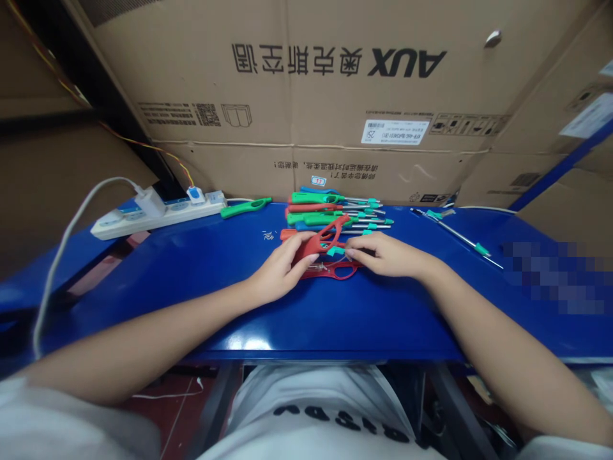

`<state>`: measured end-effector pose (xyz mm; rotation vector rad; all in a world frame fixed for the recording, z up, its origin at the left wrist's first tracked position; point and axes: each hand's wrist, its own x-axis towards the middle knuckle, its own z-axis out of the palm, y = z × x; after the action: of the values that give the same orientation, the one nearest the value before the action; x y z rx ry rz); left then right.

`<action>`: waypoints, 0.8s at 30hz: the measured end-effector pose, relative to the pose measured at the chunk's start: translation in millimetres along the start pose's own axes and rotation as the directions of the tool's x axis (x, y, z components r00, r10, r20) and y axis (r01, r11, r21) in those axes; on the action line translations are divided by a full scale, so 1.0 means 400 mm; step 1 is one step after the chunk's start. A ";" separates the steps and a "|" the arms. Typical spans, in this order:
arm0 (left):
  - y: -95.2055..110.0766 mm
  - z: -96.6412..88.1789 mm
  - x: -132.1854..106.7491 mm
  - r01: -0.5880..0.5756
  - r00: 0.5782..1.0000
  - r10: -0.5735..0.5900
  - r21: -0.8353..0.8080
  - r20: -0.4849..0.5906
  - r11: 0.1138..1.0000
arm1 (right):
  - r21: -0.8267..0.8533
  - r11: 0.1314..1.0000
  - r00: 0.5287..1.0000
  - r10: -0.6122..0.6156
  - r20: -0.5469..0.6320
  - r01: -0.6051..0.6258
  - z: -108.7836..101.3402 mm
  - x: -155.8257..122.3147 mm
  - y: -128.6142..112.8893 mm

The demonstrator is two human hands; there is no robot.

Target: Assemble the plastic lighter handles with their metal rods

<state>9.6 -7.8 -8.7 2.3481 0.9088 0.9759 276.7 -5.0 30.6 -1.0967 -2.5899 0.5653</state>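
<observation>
My left hand point(275, 271) grips a red lighter handle half point(335, 229), tilted with its trigger loop up and to the right. Against that shell sits a teal trigger piece point(336, 252). The fingers of my right hand point(378, 254) are pinched together at the shell's right end, beside a thin strand; what they hold is too small to make out. Below both hands another red handle half point(345, 273) lies on the table with small metal parts inside. Just behind, several stick lighters point(318, 218) in green, red and blue lie stacked, metal tubes pointing right.
A lone green handle point(246, 207) lies near a white power strip point(177, 207) at the left. On the blue table point(239, 319), a metal tube with teal pieces point(457, 235) lies at the right. Small metal bits point(268, 236) sit left of the stack. Cardboard point(316, 96) walls the back.
</observation>
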 end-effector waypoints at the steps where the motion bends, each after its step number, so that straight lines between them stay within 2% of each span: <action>1: 0.003 -0.001 -0.001 0.002 1.000 -0.002 -0.022 -0.011 1.000 | -0.002 1.000 1.000 -0.007 0.010 0.007 0.001 0.000 -0.002; 6: 0.017 0.004 -0.009 -0.006 0.998 -0.007 -0.228 -0.057 0.974 | -0.043 0.998 0.999 -0.034 0.020 0.034 0.009 0.000 -0.024; 9: 0.023 0.013 -0.012 -0.012 0.994 -0.020 -0.299 -0.104 0.954 | -0.071 0.996 0.998 -0.042 0.036 0.045 0.008 0.000 -0.036; 13: 0.020 0.014 -0.008 -0.038 0.971 -0.048 -0.351 -0.233 0.936 | -0.164 0.986 0.997 0.013 0.073 0.000 0.007 0.001 -0.033; 15: 0.015 0.007 -0.004 -0.016 0.956 -0.076 -0.309 -0.284 0.951 | -0.181 0.983 0.996 0.036 0.080 -0.021 0.009 0.001 -0.024; 18: 0.007 -0.007 0.001 0.039 0.979 -0.060 -0.111 -0.196 0.993 | -0.132 0.991 0.997 0.030 0.066 -0.021 0.013 0.001 -0.012; 21: -0.005 -0.013 0.004 -0.048 0.999 0.049 0.058 -0.017 0.997 | -0.060 0.998 1.000 0.008 -0.004 -0.008 0.015 0.000 -0.011; 24: -0.020 -0.009 0.007 -0.128 0.991 0.123 0.089 0.060 0.988 | -0.009 1.000 0.997 -0.018 -0.079 0.018 0.014 -0.001 -0.016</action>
<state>5.0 0.0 -9.8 2.5232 0.8094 0.9319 270.7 -10.8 28.6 -1.0747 -2.5334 0.4973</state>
